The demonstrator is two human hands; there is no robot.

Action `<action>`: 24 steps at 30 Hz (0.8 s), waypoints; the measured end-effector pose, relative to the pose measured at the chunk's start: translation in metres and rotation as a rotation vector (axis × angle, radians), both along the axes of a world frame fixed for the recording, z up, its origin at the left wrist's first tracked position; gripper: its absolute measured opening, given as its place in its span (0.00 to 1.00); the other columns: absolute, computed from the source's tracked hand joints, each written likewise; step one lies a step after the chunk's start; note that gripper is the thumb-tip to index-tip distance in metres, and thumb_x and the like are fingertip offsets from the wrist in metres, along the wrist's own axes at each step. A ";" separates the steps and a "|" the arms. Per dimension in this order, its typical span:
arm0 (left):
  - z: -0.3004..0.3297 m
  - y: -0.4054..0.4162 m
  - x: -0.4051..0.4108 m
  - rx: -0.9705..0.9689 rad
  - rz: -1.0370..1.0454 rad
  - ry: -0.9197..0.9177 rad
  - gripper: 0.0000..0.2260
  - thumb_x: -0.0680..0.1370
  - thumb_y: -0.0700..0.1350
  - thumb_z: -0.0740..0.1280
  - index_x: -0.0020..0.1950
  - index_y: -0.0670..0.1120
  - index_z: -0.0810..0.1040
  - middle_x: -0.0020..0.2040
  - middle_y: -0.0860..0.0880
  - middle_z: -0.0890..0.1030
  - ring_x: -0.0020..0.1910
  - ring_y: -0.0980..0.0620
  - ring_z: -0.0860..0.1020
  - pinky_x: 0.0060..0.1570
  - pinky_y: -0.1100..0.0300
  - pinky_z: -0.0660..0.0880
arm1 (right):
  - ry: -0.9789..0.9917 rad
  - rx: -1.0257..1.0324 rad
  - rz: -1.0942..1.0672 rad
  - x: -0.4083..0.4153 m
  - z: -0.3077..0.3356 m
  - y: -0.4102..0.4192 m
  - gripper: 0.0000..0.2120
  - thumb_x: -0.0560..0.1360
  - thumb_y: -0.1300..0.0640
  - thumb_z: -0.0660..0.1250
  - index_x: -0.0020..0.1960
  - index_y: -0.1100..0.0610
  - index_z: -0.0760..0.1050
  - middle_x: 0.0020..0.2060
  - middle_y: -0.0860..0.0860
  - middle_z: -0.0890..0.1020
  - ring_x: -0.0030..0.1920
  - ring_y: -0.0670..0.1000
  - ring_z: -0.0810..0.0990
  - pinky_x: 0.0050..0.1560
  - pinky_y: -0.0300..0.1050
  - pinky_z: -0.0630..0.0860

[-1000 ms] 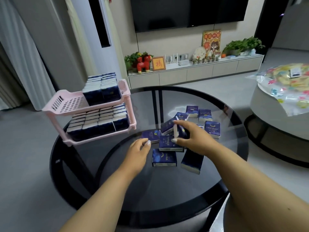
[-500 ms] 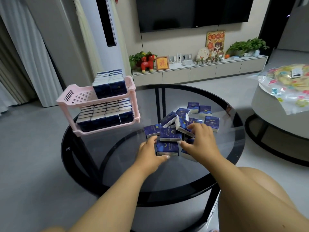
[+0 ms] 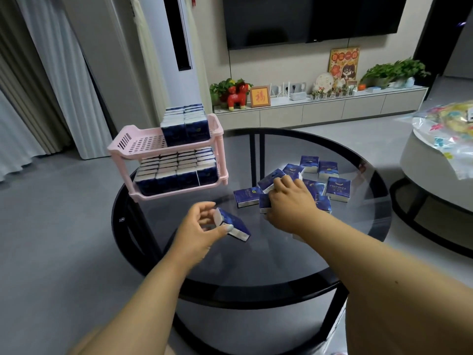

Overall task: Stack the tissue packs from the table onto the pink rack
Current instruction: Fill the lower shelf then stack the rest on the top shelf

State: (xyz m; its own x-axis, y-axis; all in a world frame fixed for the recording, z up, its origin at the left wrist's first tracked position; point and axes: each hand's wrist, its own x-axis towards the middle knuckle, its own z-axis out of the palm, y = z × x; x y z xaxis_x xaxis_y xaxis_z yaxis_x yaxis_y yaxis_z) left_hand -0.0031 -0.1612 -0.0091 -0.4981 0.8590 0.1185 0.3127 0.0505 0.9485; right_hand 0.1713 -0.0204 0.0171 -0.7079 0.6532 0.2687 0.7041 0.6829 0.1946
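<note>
My left hand pinches one dark blue tissue pack, tilted above the round glass table. My right hand lies on the pile of several blue tissue packs at the table's middle, fingers curled round one pack. The two-tier pink rack stands at the table's far left. Its lower tier is full of packs; the upper tier carries packs only at its right end.
A white round table under a colourful plastic sheet stands to the right. Behind the glass table run a low TV cabinet with ornaments and plants, a wall TV and a tall white air conditioner. Grey floor lies left.
My left hand has lifted a pack off the pile and drawn it left toward me. My right hand has stayed on the pile, closing on another pack. The camera has shifted.
</note>
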 end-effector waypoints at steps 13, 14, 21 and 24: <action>0.006 -0.006 -0.026 0.015 -0.051 -0.091 0.20 0.74 0.38 0.72 0.63 0.51 0.74 0.61 0.52 0.80 0.61 0.57 0.77 0.64 0.57 0.73 | 0.644 -0.739 0.011 -0.015 0.012 -0.023 0.13 0.78 0.46 0.62 0.52 0.56 0.69 0.42 0.53 0.79 0.40 0.55 0.80 0.38 0.53 0.77; 0.005 -0.005 -0.026 0.017 -0.049 -0.104 0.19 0.75 0.38 0.72 0.64 0.50 0.74 0.61 0.51 0.79 0.61 0.57 0.77 0.64 0.57 0.72 | 0.713 -0.855 0.015 -0.015 0.009 -0.026 0.12 0.78 0.46 0.61 0.54 0.55 0.69 0.43 0.52 0.79 0.37 0.54 0.82 0.35 0.53 0.78; -0.004 -0.003 -0.022 -0.006 -0.020 -0.180 0.14 0.77 0.38 0.69 0.62 0.49 0.76 0.60 0.48 0.80 0.61 0.54 0.77 0.64 0.54 0.73 | 0.805 -0.986 0.016 -0.013 0.008 -0.026 0.17 0.71 0.56 0.74 0.57 0.53 0.72 0.47 0.53 0.81 0.47 0.53 0.81 0.46 0.47 0.79; -0.007 0.001 -0.019 0.000 0.006 -0.267 0.12 0.78 0.37 0.67 0.60 0.46 0.77 0.58 0.45 0.81 0.56 0.52 0.80 0.57 0.59 0.77 | 0.812 -0.933 0.043 -0.013 0.013 -0.021 0.15 0.72 0.54 0.72 0.56 0.54 0.72 0.49 0.53 0.80 0.50 0.55 0.80 0.50 0.53 0.80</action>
